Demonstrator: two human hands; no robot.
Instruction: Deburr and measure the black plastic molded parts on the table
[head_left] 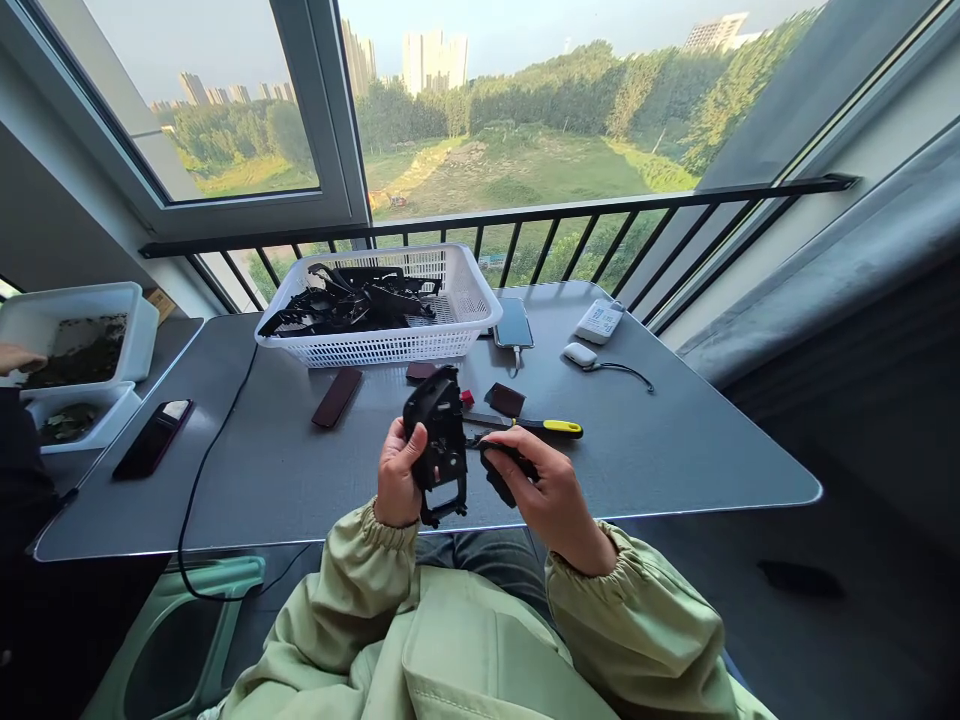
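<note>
The left hand is closed around a black plastic housing, held upright over the table edge, while the right hand grips a smaller black piece against it. Just beyond them, a yellow-handled screwdriver lies on the grey table beside a dark square pad. Farther off, a white plastic basket holds a heap of black plastic parts. At the left, a co-worker's hand reaches the rim of a white tub.
</note>
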